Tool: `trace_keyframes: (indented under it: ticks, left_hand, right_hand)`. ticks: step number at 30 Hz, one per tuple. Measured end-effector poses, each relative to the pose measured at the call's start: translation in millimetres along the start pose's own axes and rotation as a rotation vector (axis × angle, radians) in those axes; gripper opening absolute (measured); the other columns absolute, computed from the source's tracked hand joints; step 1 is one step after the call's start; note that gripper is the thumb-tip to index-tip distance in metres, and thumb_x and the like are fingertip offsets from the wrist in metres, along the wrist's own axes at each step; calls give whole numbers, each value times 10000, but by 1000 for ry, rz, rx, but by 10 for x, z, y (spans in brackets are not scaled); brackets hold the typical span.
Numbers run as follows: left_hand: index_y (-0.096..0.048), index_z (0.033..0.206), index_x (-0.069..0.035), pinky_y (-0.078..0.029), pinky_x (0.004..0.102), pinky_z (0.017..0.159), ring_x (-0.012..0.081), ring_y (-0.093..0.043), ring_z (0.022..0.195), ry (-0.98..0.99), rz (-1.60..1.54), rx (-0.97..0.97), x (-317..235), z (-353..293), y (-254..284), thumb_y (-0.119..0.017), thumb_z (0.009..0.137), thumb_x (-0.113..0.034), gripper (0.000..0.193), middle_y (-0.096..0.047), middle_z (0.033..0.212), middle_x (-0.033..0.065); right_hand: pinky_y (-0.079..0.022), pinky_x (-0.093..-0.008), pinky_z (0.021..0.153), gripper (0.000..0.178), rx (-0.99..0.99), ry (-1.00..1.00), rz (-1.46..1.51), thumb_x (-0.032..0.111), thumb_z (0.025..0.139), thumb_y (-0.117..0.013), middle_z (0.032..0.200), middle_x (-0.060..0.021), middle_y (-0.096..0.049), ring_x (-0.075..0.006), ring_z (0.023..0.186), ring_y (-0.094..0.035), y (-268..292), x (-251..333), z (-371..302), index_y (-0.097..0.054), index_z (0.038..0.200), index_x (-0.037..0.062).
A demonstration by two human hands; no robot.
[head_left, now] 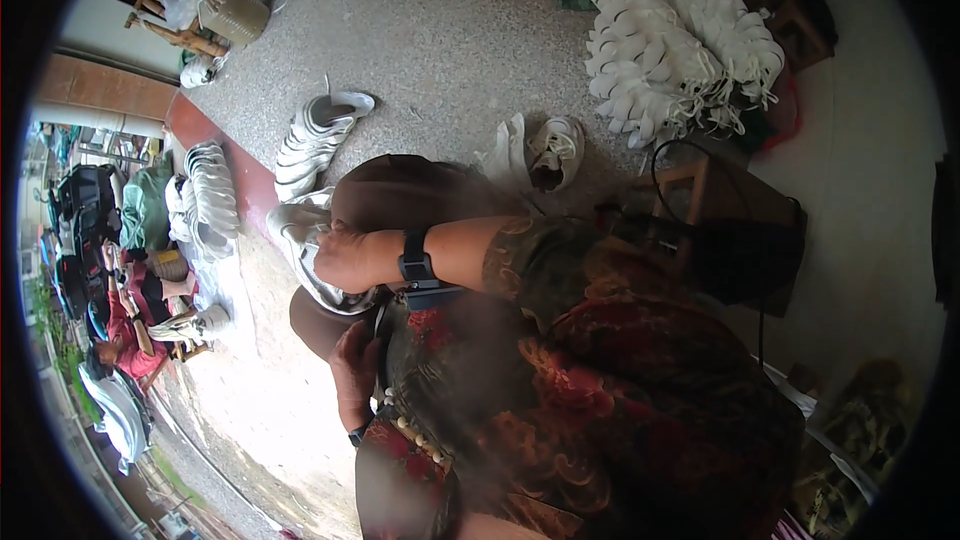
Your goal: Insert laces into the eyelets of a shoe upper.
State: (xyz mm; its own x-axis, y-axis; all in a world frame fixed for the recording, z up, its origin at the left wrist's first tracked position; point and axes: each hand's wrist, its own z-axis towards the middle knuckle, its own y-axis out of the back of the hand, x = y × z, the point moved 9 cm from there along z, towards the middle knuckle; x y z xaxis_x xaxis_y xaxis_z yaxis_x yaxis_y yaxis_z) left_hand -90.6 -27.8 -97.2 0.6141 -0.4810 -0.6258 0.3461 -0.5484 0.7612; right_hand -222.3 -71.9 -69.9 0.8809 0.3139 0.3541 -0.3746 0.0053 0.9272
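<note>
A white shoe lies across my knees, its grey inside partly showing. My right hand, with a dark watch on its wrist, is closed over the shoe's near side and hides part of it. Lower, beside my lap, is my left hand; its fingers are bent, and what they hold, if anything, is hidden in shadow. Just past my knee, a curved row of nested white shoe uppers lies on the floor. To the right of that knee, a laced white shoe stands beside another white piece.
Big bundles of white uppers lie at the upper right, beside a wooden stool. More stacked uppers are by the doorway at left. Outside sits a person in red. A woven basket stands at upper left.
</note>
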Motion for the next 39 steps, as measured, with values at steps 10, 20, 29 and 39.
trace_keyframes:
  ticks: [10,20,29,39]
  left_hand:
    - [-666,849,-1,-484,343,669,293,-636,708,42,159,162,-112,153,-233,-632,738,-90,147,-645,766,168]
    - [-661,827,-3,-478,303,634,166,-611,664,124,109,196,-168,232,-279,-626,754,-78,110,-644,706,127]
    - [-657,850,0,-479,292,638,150,-606,678,209,109,178,-104,214,-261,-616,772,-69,112,-649,720,113]
    - [-619,924,32,-482,285,638,113,-576,702,197,-164,48,139,-5,-96,-603,830,-84,150,-659,789,61]
  right_hand:
    - [-430,-400,556,149,-90,-5,-68,187,649,-631,724,-58,-674,-226,702,-625,173,28,-166,-697,709,68]
    - [-519,-425,582,141,-202,-60,296,98,635,-618,716,-133,-664,-299,699,-665,504,-421,-695,-689,731,22]
    - [-521,-400,736,268,-14,24,331,121,660,-644,903,-160,-678,-294,868,-653,425,-117,-553,-697,888,-9]
    - [-505,-415,728,237,24,93,552,96,658,-604,857,-188,-662,-335,833,-644,167,-56,-506,-668,853,-22]
